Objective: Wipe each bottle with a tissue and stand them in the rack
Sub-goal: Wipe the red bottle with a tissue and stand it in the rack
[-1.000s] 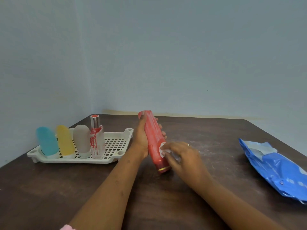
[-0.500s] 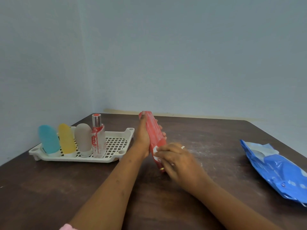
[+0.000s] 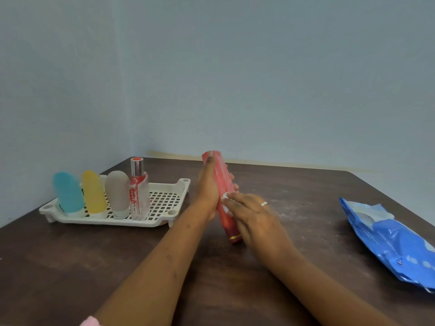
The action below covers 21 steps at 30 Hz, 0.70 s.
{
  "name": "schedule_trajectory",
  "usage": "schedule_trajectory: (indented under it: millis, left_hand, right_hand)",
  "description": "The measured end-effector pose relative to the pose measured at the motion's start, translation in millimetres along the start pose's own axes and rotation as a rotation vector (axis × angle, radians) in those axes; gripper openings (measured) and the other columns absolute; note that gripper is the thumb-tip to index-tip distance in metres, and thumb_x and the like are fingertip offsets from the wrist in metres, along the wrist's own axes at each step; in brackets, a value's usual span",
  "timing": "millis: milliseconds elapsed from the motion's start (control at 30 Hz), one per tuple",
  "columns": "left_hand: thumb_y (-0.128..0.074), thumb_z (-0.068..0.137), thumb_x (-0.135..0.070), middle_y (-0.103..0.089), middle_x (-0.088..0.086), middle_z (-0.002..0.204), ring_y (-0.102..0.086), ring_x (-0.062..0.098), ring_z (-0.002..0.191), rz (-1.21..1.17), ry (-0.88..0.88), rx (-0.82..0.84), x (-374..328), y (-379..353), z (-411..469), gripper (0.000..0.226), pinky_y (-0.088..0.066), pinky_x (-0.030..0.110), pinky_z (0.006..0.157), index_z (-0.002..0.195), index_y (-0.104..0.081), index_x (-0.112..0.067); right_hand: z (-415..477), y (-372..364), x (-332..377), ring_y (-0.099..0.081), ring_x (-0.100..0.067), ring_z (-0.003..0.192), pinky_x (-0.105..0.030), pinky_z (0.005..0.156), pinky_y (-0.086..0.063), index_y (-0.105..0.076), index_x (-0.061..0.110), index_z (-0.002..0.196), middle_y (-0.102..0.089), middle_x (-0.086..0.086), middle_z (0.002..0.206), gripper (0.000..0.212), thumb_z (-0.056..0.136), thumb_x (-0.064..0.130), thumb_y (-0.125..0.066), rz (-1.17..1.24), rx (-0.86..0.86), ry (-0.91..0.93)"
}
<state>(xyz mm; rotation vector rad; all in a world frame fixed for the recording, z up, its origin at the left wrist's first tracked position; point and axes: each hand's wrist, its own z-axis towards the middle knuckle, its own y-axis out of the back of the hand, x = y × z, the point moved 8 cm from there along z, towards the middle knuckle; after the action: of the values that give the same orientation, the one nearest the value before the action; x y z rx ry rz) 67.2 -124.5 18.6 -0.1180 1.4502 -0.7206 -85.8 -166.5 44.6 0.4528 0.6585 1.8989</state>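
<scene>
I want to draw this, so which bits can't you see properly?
All in the head view:
- tissue: mostly hidden under the right hand; only a white scrap shows.
- red bottle: its far side is hidden by the left hand; any label is blurred.
- blue pack: cut off by the right edge.
- clear bottle in the rack: red print too small to read.

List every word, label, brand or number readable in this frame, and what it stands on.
None can be read.
Clear bottle in the rack: red print, too blurred to read.
Blue tissue pack: pale markings, too blurred to read.
Red bottle gripped by the left hand: no lettering legible.
Tissue under the right hand: no print shows.
</scene>
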Motion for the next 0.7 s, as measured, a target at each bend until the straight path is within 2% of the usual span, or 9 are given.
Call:
schedule_trajectory:
  millis: [100,167,233,267,367,467,533,700]
  left_hand:
    - [-0.044,0.087,-0.069,-0.058,0.009,0.072,-0.056,0.025,0.056,0.001,0.025,-0.024,1.0,1.2,-0.5,0.06,-0.047,0.033,0.059,0.091,-0.055,-0.01]
    - [-0.052,0.076,-0.077,-0.061,0.01,0.072,-0.059,0.026,0.056,0.009,0.03,-0.071,0.9,5.6,-1.4,0.069,-0.048,0.035,0.059,0.092,-0.057,-0.01]
    - [-0.059,0.055,-0.083,-0.065,0.01,0.074,-0.062,0.028,0.059,0.023,0.054,-0.112,3.9,11.7,-1.4,0.081,-0.048,0.037,0.063,0.095,-0.061,-0.013]
    - [-0.059,0.052,-0.084,-0.066,0.01,0.075,-0.062,0.028,0.06,0.019,0.064,-0.121,5.0,13.8,-1.6,0.083,-0.048,0.037,0.064,0.095,-0.061,-0.013]
    - [-0.053,0.064,-0.085,-0.068,0.01,0.077,-0.065,0.027,0.064,0.024,0.065,-0.142,4.9,18.9,-1.7,0.079,-0.051,0.039,0.068,0.097,-0.063,-0.013]
    - [-0.05,0.059,-0.081,-0.069,0.01,0.082,-0.066,0.026,0.066,0.033,0.065,-0.147,5.8,21.4,-2.9,0.083,-0.053,0.039,0.069,0.105,-0.062,-0.013]
    - [-0.048,0.073,-0.077,-0.067,0.01,0.082,-0.064,0.025,0.063,0.014,0.073,-0.133,5.3,20.3,-4.9,0.073,-0.052,0.037,0.066,0.105,-0.061,-0.012]
    - [-0.038,0.091,-0.067,-0.061,0.009,0.072,-0.057,0.024,0.058,-0.089,0.073,0.027,0.3,4.3,-12.0,0.061,-0.047,0.033,0.062,0.097,-0.058,-0.01]
  right_hand:
    - [-0.8,-0.7,9.1,-0.059,-0.025,0.104,-0.028,0.094,-0.044,-0.064,0.009,0.117,-0.062,-0.006,0.12,0.037,0.08,0.007,-0.059,-0.053,0.021,0.102]
    - [-2.6,-2.7,15.6,-0.056,-0.022,0.105,-0.027,0.094,-0.043,-0.064,0.009,0.115,-0.063,-0.005,0.119,0.037,0.079,0.005,-0.062,-0.104,0.046,0.164]
    - [-3.9,-5.4,22.3,-0.057,-0.02,0.105,-0.026,0.094,-0.044,-0.066,0.011,0.114,-0.064,-0.002,0.117,0.034,0.084,0.011,-0.05,-0.142,0.082,0.21]
    - [-4.6,-7.0,25.4,-0.058,-0.02,0.104,-0.027,0.092,-0.047,-0.066,0.012,0.113,-0.064,-0.001,0.117,0.036,0.085,0.013,-0.045,-0.149,0.101,0.229]
    - [-7.8,-10.7,33.2,-0.06,-0.02,0.098,-0.029,0.085,-0.051,-0.07,0.012,0.105,-0.066,0.0,0.111,0.035,0.085,0.013,-0.041,-0.173,0.139,0.294]
    - [-9.6,-10.0,36.0,-0.059,-0.02,0.095,-0.028,0.081,-0.051,-0.071,0.014,0.1,-0.066,0.003,0.107,0.031,0.084,0.013,-0.044,-0.185,0.156,0.299]
    - [-9.6,-8.4,35.3,-0.059,-0.018,0.095,-0.024,0.083,-0.048,-0.071,0.016,0.1,-0.066,0.005,0.106,0.031,0.083,0.015,-0.044,-0.181,0.163,0.286]
    - [-8.2,-5.8,26.2,-0.058,-0.019,0.101,-0.028,0.087,-0.05,-0.067,0.013,0.11,-0.063,0.002,0.115,0.038,0.083,0.017,-0.041,-0.139,0.182,0.239]
